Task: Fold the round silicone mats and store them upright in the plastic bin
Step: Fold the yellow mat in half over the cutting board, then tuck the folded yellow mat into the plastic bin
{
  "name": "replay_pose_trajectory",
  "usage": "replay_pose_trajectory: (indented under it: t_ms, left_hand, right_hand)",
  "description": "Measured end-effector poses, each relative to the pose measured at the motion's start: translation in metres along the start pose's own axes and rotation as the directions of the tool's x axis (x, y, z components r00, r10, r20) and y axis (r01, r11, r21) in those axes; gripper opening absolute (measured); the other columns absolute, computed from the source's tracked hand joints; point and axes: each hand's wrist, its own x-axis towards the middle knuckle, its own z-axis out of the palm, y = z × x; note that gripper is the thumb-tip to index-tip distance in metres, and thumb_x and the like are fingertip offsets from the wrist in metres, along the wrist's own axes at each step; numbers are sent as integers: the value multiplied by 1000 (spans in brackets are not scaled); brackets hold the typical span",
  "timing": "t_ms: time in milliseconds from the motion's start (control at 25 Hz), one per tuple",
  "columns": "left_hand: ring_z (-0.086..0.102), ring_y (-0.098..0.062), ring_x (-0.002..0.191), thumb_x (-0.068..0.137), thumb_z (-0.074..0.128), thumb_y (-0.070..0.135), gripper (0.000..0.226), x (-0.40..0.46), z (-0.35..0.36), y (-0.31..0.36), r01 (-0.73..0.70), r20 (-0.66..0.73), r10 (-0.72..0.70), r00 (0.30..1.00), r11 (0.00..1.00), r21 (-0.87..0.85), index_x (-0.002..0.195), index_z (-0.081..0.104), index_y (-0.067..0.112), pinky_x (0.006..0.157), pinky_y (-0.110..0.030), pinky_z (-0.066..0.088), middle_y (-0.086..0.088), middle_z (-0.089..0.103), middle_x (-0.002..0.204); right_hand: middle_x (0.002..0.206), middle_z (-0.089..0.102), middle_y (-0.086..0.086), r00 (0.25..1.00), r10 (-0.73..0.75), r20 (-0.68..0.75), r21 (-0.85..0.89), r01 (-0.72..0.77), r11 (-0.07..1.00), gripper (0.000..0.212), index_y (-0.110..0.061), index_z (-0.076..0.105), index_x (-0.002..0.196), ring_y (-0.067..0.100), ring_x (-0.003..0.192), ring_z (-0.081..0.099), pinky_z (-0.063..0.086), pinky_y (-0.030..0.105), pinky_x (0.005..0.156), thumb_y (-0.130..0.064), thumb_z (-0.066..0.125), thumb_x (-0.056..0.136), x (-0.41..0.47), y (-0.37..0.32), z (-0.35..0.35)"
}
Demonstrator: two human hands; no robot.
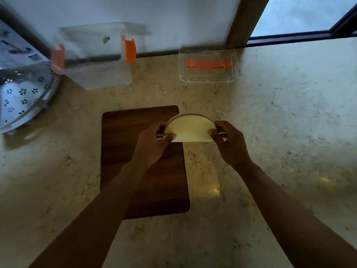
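Note:
A pale yellow silicone mat (190, 129) is folded into a half circle, with a pinkish edge of another layer showing along its curved top. My left hand (154, 141) pinches its left corner and my right hand (229, 141) pinches its right corner, holding it just above the right edge of a dark wooden board (135, 132). The clear plastic bin (92, 60) with orange latches stands open at the back left, nothing visible inside it.
The bin's clear lid (207, 64) with an orange handle lies flat at the back centre. A perforated metal tray (25, 93) leans at the far left. The beige marble counter (280, 113) meets a wall and a window behind.

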Motion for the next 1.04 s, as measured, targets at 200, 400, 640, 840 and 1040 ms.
replay_pose_trajectory:
  t_ms: [200, 400, 640, 840, 1040]
  left_hand:
    - [63, 0, 84, 80, 75, 31, 33, 7, -9, -1, -20, -69, 23, 997, 999, 42, 109, 66, 21, 70, -13, 51, 10, 66, 100]
    - [66, -8, 84, 80, 76, 26, 27, 24, -61, 2, -79, -202, 103, 974, 989, 123, 103, 69, 15, 71, -17, 52, -1, 72, 98]
    - [68, -4, 87, 83, 73, 22, 24, 40, -153, 16, -195, -317, 248, 915, 962, 190, 107, 70, 20, 79, -24, 57, 7, 72, 96]
    - [63, 17, 81, 80, 75, 22, 29, 78, -225, 30, -164, -458, 187, 869, 982, 90, 107, 69, 31, 70, 2, 43, 37, 65, 75]
    - [59, 17, 76, 82, 73, 18, 22, 140, -293, 38, -170, -531, 243, 812, 968, 184, 104, 72, 19, 69, 4, 40, 16, 66, 87]
  right_hand:
    - [102, 63, -13, 999, -50, -3, -28, 50, 998, 21, -20, 62, 113, 3, 89, 60, 52, 21, 73, -28, 58, 95, 14, -13, 1]
    - [98, 63, -12, 988, -154, 18, -23, 154, 988, 22, -18, 64, 111, -8, 86, 56, 42, 6, 69, -29, 59, 94, 56, -51, 21]
    - [89, 65, -15, 962, -273, -4, 43, 273, 961, 17, -19, 69, 103, -9, 81, 59, 42, 4, 64, -28, 68, 88, 109, -125, 48]
    - [86, 65, -25, 929, -349, -123, 141, 364, 921, 20, -22, 71, 104, -3, 79, 63, 48, 11, 67, -29, 70, 86, 173, -199, 62]
    - [81, 62, -29, 902, -410, -136, 103, 424, 900, 17, -22, 73, 99, -9, 79, 61, 45, 7, 67, -30, 71, 84, 242, -249, 86]
